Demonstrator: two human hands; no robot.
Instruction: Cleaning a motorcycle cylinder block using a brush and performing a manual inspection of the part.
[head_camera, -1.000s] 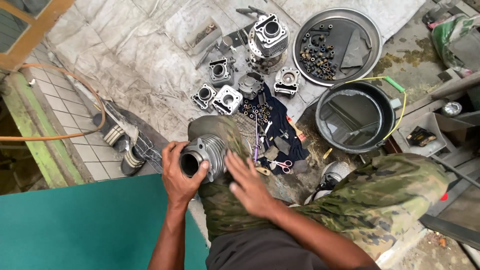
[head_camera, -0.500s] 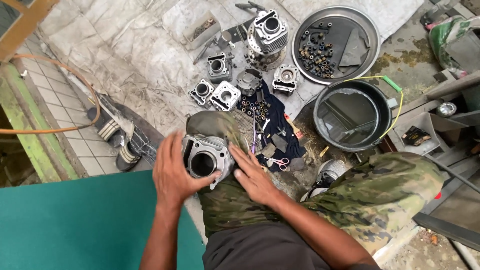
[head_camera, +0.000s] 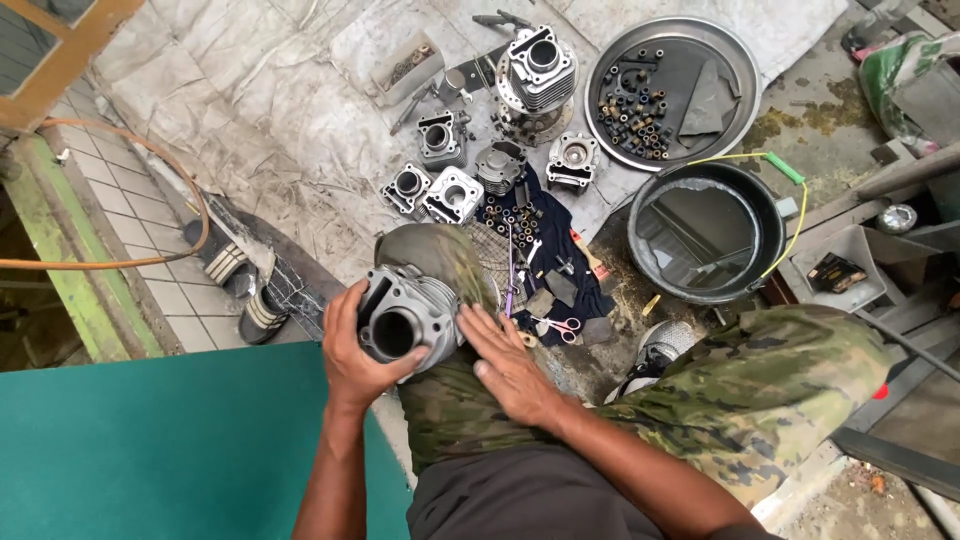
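Gripping a finned engine cylinder (head_camera: 408, 318) on the bent left knee (head_camera: 440, 258), the left hand (head_camera: 352, 352) wraps its rim with thumb and fingers curled round the bore mouth. The right hand (head_camera: 512, 365) lies flat and open against the cylinder's right side, steadying rather than clasping.

Risk, as I judge it: the cylinder sits on a rounded, cloth-covered knee, so only one true grasp holds it. If the left hand loosens, it could roll off and land on the sandals (head_camera: 240, 280) or the tiled floor edge, chipping fins. A fingertip near the bore edge could get nicked too. Just beyond the knee lies the dark cloth (head_camera: 545, 255) strewn with small parts and pink-handled scissors (head_camera: 562, 325); a falling cylinder would scatter them.

Count time. Cylinders and heads on the grey sheet (head_camera: 250, 120): one tall cylinder (head_camera: 538, 68), and about five smaller castings near it, though overlap makes that uncertain. One round metal tray (head_camera: 672, 30) holding a heap of small nuts, too many to count. One black bucket (head_camera: 765, 215) with a yellow-and-green handle. Two sandals. One orange hose (head_camera: 110, 262). One shoe (head_camera: 662, 345) by the right leg.
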